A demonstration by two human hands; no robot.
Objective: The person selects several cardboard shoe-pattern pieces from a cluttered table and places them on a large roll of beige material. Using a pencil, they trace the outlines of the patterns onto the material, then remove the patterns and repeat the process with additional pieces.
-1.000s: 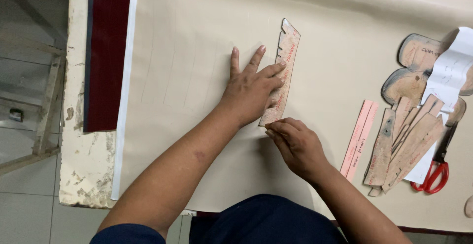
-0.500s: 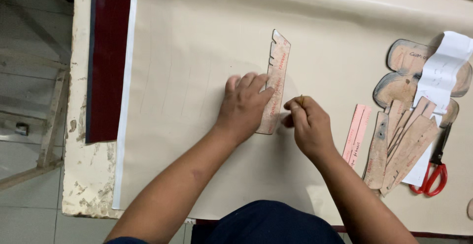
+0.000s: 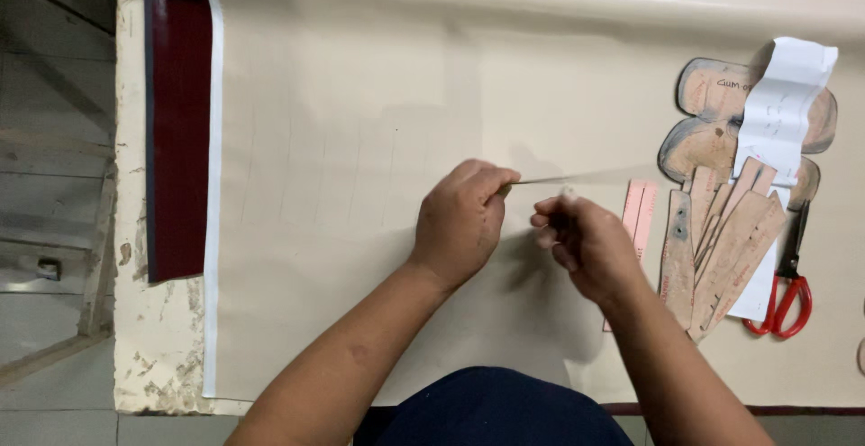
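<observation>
Thin template strip (image 3: 586, 177) in left hand (image 3: 461, 221)

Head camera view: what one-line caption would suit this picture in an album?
Left hand lifts a thin cardboard template edge-on above a cream sheet, right hand close beside it.

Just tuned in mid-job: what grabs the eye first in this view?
At centre, the left hand lifts a thin template strip edge-on off the cream sheet, with the right hand pinched close beside it. To the right lie a fan of brown cardboard patterns and red-handled scissors.
</observation>
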